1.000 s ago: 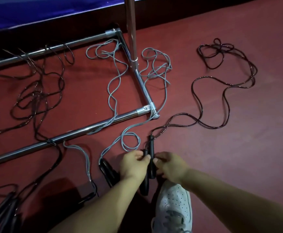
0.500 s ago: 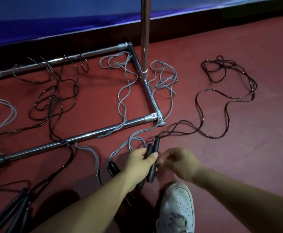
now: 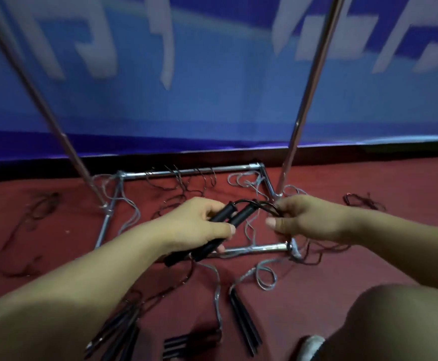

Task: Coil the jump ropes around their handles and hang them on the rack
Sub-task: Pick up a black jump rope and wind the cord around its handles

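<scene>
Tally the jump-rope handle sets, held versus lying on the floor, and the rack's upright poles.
Handle pair gripped in the left hand, its dark rope pinched by the right hand: 1
Handle bundles lying on the floor: 3
Upright rack poles: 2
Total: 6

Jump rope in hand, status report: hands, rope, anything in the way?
Left hand grips both black handles, lifted. Right hand pinches the dark cord beside them. No coils yet. Other ropes tangled over the rack base.
</scene>
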Demonstrator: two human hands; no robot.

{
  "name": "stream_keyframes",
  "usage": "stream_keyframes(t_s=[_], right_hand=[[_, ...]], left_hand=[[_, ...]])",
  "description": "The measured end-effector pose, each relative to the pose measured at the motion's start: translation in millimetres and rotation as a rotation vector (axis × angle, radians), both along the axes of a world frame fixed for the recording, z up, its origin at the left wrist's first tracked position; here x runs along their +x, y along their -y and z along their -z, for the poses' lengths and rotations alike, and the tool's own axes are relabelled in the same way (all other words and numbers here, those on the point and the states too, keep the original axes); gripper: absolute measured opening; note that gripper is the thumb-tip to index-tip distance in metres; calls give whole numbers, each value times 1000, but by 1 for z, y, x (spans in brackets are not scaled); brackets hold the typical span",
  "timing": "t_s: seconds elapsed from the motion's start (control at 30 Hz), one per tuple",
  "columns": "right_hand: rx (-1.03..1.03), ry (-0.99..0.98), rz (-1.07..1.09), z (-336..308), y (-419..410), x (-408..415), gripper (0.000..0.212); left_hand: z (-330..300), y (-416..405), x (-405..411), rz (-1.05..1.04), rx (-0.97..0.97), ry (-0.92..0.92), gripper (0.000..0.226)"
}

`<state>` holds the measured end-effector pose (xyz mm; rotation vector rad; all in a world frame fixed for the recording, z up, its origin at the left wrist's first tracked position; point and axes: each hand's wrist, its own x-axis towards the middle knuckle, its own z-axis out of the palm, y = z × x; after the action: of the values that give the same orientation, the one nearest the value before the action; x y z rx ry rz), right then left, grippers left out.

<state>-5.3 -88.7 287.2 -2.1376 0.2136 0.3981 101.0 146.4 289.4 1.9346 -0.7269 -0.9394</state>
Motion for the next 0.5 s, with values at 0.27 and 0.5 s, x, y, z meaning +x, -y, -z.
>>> stream_keyframes(t_s=[0.27, 0.5], right_hand=[[-118, 236, 125, -111, -86, 31, 30], [-836, 578, 131, -104, -114, 41, 36]], left_hand=[[-82, -88, 4, -66, -24, 99, 2], [-115, -118, 14, -110, -46, 38, 15]])
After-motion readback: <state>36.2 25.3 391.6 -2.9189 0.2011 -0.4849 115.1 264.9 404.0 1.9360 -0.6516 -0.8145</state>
